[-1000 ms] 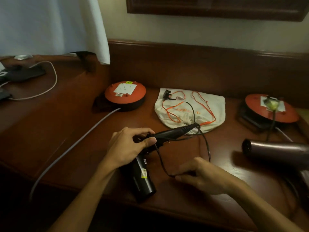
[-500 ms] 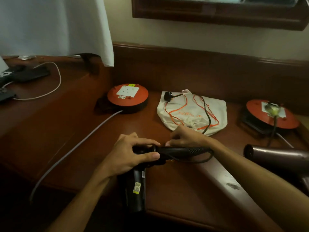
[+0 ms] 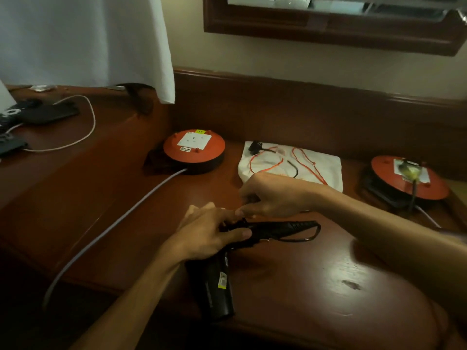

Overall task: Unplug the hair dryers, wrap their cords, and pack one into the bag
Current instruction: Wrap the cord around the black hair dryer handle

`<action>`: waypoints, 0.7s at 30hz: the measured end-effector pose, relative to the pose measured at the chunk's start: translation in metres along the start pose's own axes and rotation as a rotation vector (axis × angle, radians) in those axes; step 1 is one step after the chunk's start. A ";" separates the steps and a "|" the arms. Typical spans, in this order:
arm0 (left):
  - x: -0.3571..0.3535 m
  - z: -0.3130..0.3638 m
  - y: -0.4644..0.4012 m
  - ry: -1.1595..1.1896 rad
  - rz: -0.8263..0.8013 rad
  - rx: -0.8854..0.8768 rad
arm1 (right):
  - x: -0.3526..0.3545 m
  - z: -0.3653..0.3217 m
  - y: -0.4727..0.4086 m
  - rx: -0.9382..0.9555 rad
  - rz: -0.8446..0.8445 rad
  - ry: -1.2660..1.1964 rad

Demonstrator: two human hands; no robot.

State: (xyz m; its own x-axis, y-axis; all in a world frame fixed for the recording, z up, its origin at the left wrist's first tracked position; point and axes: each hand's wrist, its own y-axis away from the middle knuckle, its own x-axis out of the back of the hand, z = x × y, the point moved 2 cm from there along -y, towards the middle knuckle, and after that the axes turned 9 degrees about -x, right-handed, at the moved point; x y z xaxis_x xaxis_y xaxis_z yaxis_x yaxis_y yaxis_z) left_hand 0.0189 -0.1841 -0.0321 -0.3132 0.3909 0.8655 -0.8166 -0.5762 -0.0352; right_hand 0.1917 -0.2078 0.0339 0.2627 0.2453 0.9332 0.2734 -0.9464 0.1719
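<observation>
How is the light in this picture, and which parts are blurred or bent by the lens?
Head view: dim and warm; glare lies on the wooden table near the right forearm. The black hair dryer is almost lost in shadow. The right hand is slightly motion-blurred. The wide lens bends the mirror frame and the table's edge.

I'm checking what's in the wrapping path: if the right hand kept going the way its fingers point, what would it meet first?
The right hand points left and slightly down, so it would probably meet the left hand gripping the black hair dryer; their fingertips look nearly touching, though depth is unclear.
</observation>
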 end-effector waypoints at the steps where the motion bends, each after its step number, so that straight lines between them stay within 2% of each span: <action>1: 0.000 -0.001 0.002 -0.010 0.033 -0.016 | 0.001 -0.004 0.004 0.007 -0.009 -0.001; 6: -0.006 -0.005 0.004 -0.033 0.171 -0.031 | 0.009 -0.010 0.037 -0.020 -0.115 -0.028; 9: -0.013 -0.009 0.001 -0.030 0.228 0.001 | 0.001 -0.007 0.063 -0.077 -0.172 0.038; 14: -0.014 -0.004 0.004 -0.013 0.344 0.053 | -0.015 0.001 0.086 -0.159 -0.043 0.131; 18: -0.013 -0.006 0.007 0.013 0.401 0.077 | -0.044 0.000 0.084 -0.101 0.003 -0.069; 21: -0.010 -0.008 0.008 0.058 0.366 0.060 | -0.074 0.012 0.082 -0.071 0.048 -0.072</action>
State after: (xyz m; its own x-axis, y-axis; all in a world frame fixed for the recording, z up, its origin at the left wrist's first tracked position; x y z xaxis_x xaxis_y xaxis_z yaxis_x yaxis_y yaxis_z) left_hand 0.0121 -0.1871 -0.0450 -0.6075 0.1908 0.7711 -0.6162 -0.7257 -0.3059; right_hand 0.2056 -0.3016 -0.0247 0.3401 0.2110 0.9164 0.1932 -0.9694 0.1515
